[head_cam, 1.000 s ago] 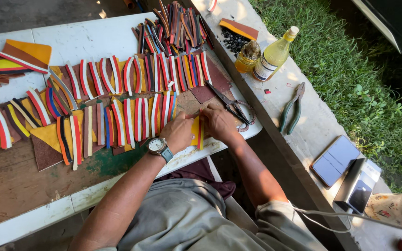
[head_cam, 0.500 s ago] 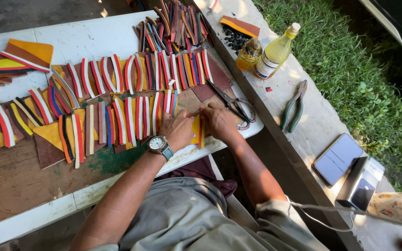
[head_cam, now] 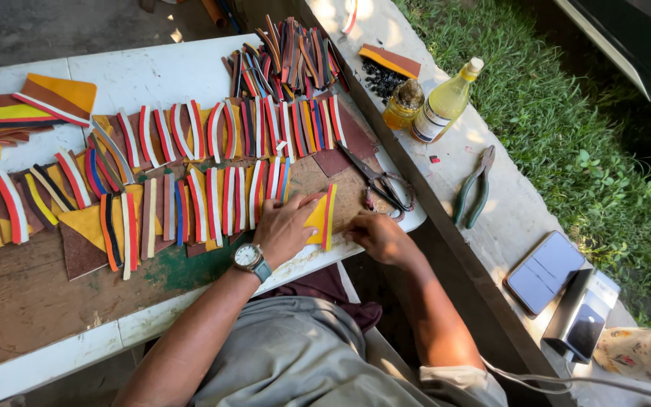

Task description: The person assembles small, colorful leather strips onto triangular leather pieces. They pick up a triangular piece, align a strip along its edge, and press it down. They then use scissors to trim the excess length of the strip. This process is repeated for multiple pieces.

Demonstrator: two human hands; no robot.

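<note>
Head view is filled largely by a white table whose near part is bare brown board, with a grey ledge running along its right side and grass beyond. Two rows of curved, multicoloured strips are laid across the table, and a loose heap of similar strips is piled at the far edge. On the ledge a yellow bottle and a small jar are set side by side, green-handled pliers lie nearer, and a phone rests nearer still. Scissors lie on the table just beyond the right hand. A yellow piece edged with a red strip is pinned flat at the near right end of the rows: the left hand, with a wristwatch, is pressed on its left side with fingers spread, and the right hand is curled at its right edge, fingertips touching it. Neither hand is closed around the piece.
</note>
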